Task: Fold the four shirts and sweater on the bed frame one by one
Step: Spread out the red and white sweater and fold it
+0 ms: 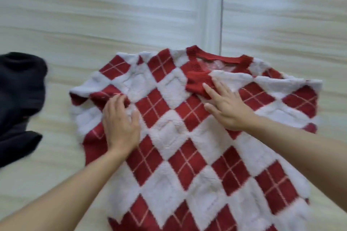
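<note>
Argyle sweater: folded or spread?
Partly folded: sweater body lies flat, red cuff folded onto its chest. Left hand, right hand rest on it.

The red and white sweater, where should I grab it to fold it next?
Probably at its two shoulders, either side of the red collar, reaching over from the near side. The sweater lies flat with both cuffs folded in at the left hand and right hand, so that far edge is free to pinch and pull toward you.
</note>
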A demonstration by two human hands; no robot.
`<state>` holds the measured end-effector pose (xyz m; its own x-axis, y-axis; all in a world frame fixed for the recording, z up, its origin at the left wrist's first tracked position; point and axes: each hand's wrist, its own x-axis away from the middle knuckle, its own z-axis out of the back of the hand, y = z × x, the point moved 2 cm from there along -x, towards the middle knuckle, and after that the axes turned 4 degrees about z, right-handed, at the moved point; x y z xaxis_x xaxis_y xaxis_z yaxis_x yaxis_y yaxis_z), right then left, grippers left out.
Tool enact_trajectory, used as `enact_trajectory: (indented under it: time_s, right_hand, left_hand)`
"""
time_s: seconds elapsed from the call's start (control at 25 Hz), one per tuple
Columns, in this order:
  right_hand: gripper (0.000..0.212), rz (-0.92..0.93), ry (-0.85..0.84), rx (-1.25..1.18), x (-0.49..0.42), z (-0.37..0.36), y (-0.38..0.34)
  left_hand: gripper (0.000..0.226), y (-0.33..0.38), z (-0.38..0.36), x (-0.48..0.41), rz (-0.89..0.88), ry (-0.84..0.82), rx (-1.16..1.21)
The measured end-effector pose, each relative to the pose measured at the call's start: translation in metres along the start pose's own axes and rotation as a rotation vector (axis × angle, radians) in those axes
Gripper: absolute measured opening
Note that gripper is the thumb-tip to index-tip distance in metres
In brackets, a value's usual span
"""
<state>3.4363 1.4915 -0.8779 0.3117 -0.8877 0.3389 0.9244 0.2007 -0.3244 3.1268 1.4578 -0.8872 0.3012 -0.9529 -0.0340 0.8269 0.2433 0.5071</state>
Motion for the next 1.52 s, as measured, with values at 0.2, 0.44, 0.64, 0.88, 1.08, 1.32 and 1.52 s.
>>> enact_trajectory:
  time_s: [0.2,0.44,0.64,0.88,1.08,1.32,1.52]
  right_hand:
    - [0.084,-0.192,0.069,0.042,-0.004,-0.037,-0.016]
    - [0.088,-0.233,0.182,0.078,-0.001,-0.044,-0.02]
    - [0.087,-0.249,0.215,0.11,-0.001,-0.047,-0.023]
    - [0.086,-0.264,0.232,0.127,0.0,-0.049,-0.022]
    - [0.084,-0.274,0.322,0.149,0.002,-0.055,-0.025]
    - [0.082,-0.276,0.357,0.14,0.003,-0.054,-0.024]
    - [0.083,-0.277,0.306,0.187,0.007,-0.048,-0.026]
  left_hand:
    - [0.062,-0.051,0.041,-0.075,0.571,0.087,0.064]
    - [0.081,-0.071,0.054,-0.064,0.687,-0.214,0.018]
    - [0.014,-0.048,0.112,-0.133,0.252,0.062,-0.072]
    - [0.03,-0.088,0.142,-0.19,-0.023,0.055,-0.579]
    - [0.058,-0.131,0.086,-0.173,0.858,-0.149,0.156]
    - [0.085,-0.106,0.082,-0.215,0.944,0.045,0.77]
    - [0.067,0.014,0.109,-0.215,0.176,0.143,0.681]
